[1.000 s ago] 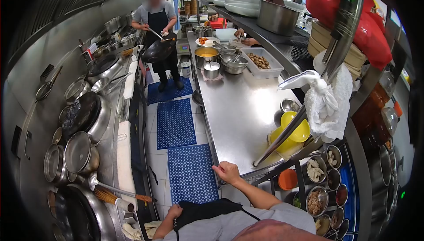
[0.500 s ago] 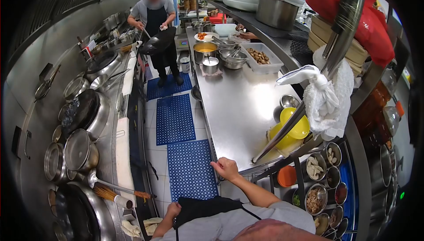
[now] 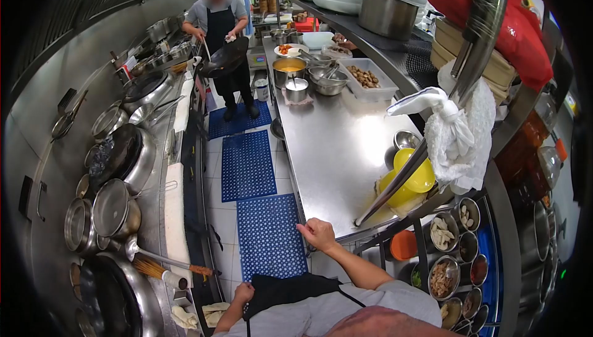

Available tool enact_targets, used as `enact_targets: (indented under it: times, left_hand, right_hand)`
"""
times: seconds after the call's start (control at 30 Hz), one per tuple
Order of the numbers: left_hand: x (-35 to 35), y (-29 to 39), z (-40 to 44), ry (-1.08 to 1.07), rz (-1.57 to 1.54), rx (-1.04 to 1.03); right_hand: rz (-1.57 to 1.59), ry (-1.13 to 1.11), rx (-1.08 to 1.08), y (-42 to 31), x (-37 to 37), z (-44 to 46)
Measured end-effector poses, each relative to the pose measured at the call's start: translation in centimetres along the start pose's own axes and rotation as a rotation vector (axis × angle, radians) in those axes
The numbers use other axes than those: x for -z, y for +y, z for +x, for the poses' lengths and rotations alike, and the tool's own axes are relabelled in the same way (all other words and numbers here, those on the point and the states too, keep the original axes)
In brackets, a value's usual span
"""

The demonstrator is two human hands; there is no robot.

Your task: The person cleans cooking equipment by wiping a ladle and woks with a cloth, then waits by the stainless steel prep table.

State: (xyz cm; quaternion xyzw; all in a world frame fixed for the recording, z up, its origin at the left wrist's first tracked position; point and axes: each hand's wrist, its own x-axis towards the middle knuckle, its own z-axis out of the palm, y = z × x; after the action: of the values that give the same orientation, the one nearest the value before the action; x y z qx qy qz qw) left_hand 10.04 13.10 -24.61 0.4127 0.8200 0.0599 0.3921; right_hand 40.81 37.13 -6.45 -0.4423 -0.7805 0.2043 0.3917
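Observation:
My right hand [image 3: 317, 234] is curled into a loose fist at the near left corner of the steel worktable [image 3: 336, 170], with nothing visible in it. Low at my left side, my left hand [image 3: 244, 292] is also closed, next to the edge of my black apron [image 3: 281, 290]. No object shows in its fingers. Nearest to the right hand on the table are two yellow bowls [image 3: 420, 171] and a small steel bowl [image 3: 405, 140]. A spider strainer's handle [image 3: 167, 261] lies over the stove edge on my left.
Woks [image 3: 102, 297] and strainers [image 3: 111, 207] line the stove. Blue mats [image 3: 272, 232] cover the aisle, where a co-worker [image 3: 221, 22] holds a wok [image 3: 227, 59]. A tub of mushroom-like pieces [image 3: 364, 77] and pots stand farther along the table. Ingredient tins [image 3: 443, 276] sit at lower right.
The co-worker's wok has tilted so that more of its inside faces me. Another person's hand across the table has shifted. My own hands stay closed in nearly the same place.

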Motion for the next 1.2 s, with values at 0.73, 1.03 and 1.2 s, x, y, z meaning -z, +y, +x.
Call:
enact_targets:
  times: [0.73, 1.03, 1.2]
  left_hand:
    - [0.5, 0.6, -1.3, 0.070, 0.028, 0.051]
    - [-1.0, -0.3, 0.5, 0.056, 0.017, 0.105]
    - [-1.0, -0.2, 0.6, 0.046, 0.033, 0.060]
  right_hand:
    - [0.003, 0.004, 0.048, 0.5, -0.3, 0.0]
    - [-0.027, 0.008, 0.076, 0.6, -0.6, 0.1]
    - [-0.022, 0.007, 0.067, 0.7, -0.6, 0.1]
